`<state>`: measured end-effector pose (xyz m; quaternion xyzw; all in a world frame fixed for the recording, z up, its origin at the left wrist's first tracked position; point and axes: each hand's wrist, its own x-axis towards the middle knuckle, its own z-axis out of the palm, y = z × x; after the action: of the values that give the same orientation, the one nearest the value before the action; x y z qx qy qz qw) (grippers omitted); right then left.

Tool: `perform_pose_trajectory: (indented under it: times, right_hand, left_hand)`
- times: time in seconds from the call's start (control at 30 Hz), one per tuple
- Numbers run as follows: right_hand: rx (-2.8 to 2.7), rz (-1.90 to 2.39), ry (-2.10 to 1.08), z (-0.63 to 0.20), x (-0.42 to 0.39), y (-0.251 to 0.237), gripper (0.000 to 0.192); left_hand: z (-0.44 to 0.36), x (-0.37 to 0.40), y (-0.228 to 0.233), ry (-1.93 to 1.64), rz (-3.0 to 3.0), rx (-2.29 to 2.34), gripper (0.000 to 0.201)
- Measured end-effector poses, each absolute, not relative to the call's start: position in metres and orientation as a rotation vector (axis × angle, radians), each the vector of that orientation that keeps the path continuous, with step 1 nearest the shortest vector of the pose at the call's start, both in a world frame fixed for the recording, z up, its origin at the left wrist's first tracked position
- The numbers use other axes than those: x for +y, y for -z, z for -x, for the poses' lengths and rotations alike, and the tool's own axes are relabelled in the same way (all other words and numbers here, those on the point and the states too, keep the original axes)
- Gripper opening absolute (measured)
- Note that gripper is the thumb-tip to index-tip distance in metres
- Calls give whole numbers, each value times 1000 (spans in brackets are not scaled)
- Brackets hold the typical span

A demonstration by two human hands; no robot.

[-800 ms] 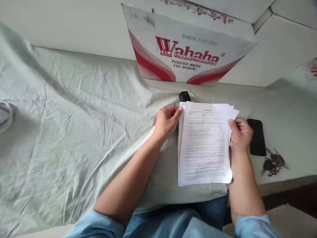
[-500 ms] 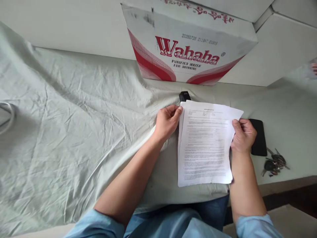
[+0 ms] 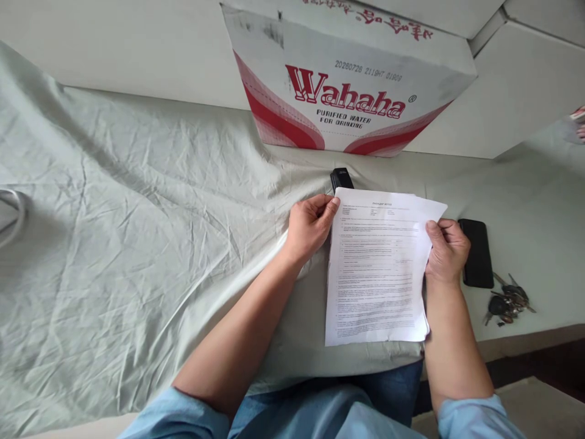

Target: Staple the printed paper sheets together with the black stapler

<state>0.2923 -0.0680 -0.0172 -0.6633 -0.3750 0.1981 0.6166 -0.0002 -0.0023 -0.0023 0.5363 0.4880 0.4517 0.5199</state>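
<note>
A stack of printed white sheets (image 3: 377, 268) rests on the pale green cloth (image 3: 137, 201) in front of me. My left hand (image 3: 311, 227) pinches the stack's upper left corner. My right hand (image 3: 445, 250) grips its right edge, thumb on top. A small black object, perhaps a stapler (image 3: 340, 178), lies just beyond the top of the sheets, partly hidden by them.
A Wahaha water carton (image 3: 347, 85) stands against the wall behind the papers. A black phone (image 3: 476, 261) and a bunch of keys (image 3: 505, 302) lie to the right of my right hand. The table's front edge runs below them.
The fanned top edges of the sheets have been squared into a neater stack. My right hand shifted slightly along the right edge. My left hand stayed at the corner.
</note>
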Motion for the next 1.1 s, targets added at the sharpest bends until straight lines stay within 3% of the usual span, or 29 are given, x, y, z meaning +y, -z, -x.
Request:
perform_pose_trajectory:
  times: [0.7,1.1]
  right_hand:
    - [-905,1574,-468,-291,-69,13,55]
    - [-1016,1611,-445,-296,-67,23,48]
  left_hand:
    - [0,-2,3,-1089,-1314,1178,39]
    - [1,0,2,-1056,-1312,1241,34]
